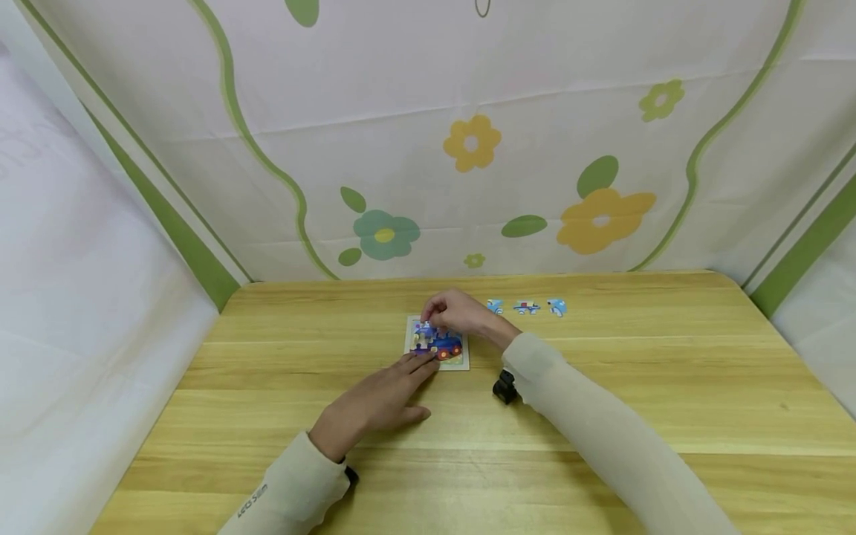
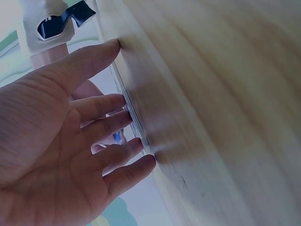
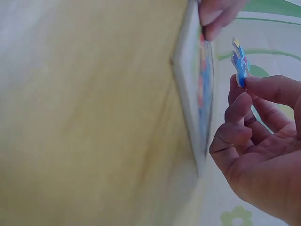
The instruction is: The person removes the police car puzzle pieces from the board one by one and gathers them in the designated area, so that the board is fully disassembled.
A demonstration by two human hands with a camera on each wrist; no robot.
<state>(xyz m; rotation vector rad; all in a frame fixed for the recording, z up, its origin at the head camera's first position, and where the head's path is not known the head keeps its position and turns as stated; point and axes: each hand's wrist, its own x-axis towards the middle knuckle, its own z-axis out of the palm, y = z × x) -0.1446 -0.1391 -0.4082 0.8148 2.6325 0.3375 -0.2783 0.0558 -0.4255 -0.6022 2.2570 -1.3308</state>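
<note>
Across the yellowish wooden table (image 1: 468,453), the left hand (image 1: 377,401) lies with fingers extended, gripping nothing, touching the near edge of a flat, white-bordered train puzzle (image 1: 466,362). Just above that, the right hand (image 1: 456,310) pinches a small blue jigsaw piece (image 3: 240,70). Farther right, three loose light-blue pieces (image 1: 527,307) lie in a row.

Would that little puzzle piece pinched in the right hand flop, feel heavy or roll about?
The puzzle piece sticks out straight from where the right hand pinches it, so it is probably fairly stiff. It looks small and thin, so likely light. Its flat shape suggests it would slide on the table rather than roll.
</note>
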